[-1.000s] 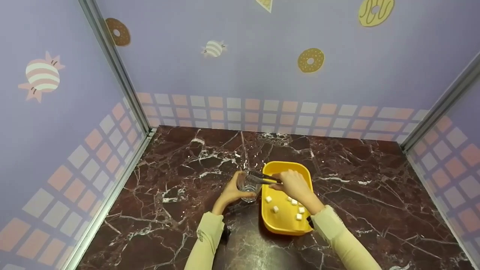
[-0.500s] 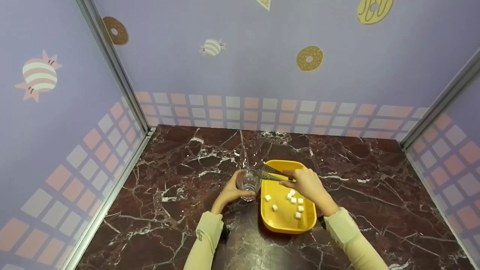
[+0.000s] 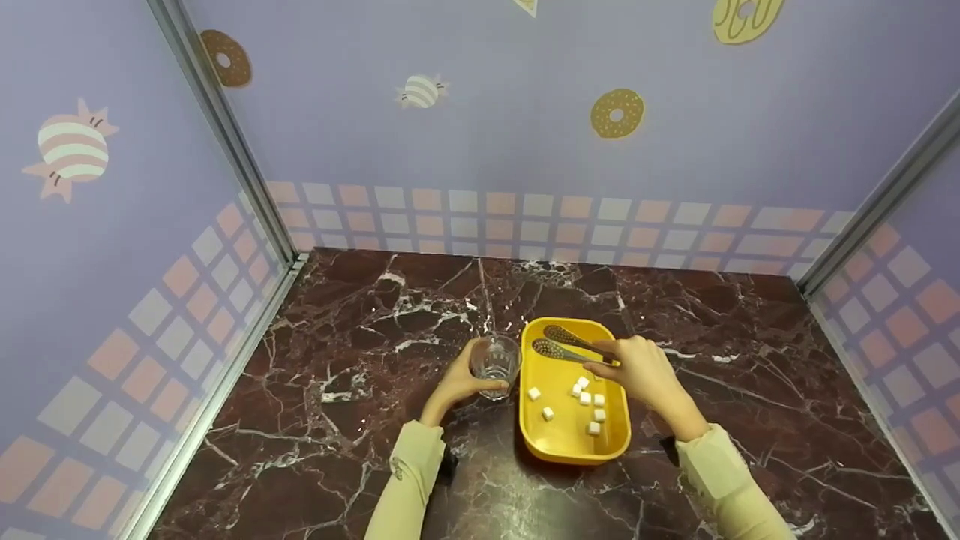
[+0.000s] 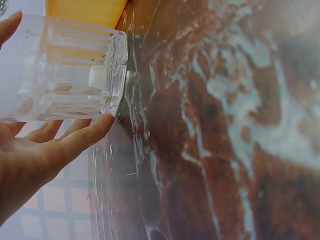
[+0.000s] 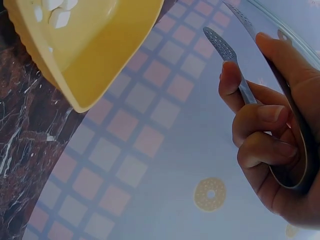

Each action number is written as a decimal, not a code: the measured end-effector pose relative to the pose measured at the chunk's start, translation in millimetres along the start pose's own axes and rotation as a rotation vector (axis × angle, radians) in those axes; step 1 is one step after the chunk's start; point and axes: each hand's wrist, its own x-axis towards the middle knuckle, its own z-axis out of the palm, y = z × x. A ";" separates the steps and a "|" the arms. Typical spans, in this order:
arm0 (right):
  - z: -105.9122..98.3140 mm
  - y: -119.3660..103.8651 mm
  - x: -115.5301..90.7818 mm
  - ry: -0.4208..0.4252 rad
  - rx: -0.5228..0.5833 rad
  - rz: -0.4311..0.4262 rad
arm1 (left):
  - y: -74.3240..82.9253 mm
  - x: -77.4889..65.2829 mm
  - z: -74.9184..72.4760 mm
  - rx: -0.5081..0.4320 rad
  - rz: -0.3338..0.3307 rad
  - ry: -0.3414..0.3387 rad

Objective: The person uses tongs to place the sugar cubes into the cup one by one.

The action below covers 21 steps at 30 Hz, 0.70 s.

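My left hand [image 3: 457, 382] grips a clear drinking glass [image 3: 496, 360] around its side, just left of the yellow tray. In the left wrist view a white cube [image 4: 97, 76] lies near the bottom of the glass, whose base is close to the tabletop. With my right hand [image 3: 643, 371] I hold metal tongs [image 3: 550, 349] above the far part of the tray. Their perforated spoon-shaped tips are spread apart with nothing between them, and the bent end sits in the palm in the right wrist view.
The yellow tray [image 3: 562, 439] holds several white cubes [image 3: 584, 399], most toward its right side. A dark red marble tabletop [image 3: 360, 450] lies beneath, bounded by patterned purple walls [image 3: 510, 135] at the back and both sides.
My right hand has drawn the tongs rightward from over the glass to over the tray, and the tips now show spread apart. The left hand stays on the glass.
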 end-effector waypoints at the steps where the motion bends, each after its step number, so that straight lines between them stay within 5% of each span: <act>1: -0.2 0.8 -1.0 0.000 -0.002 0.002 | 0.3 -0.5 -0.2 -0.001 0.000 0.001; 21: 27.5 8.7 -25.5 -0.063 -0.058 -0.006 | -2.4 -1.5 0.0 -0.020 0.000 -0.004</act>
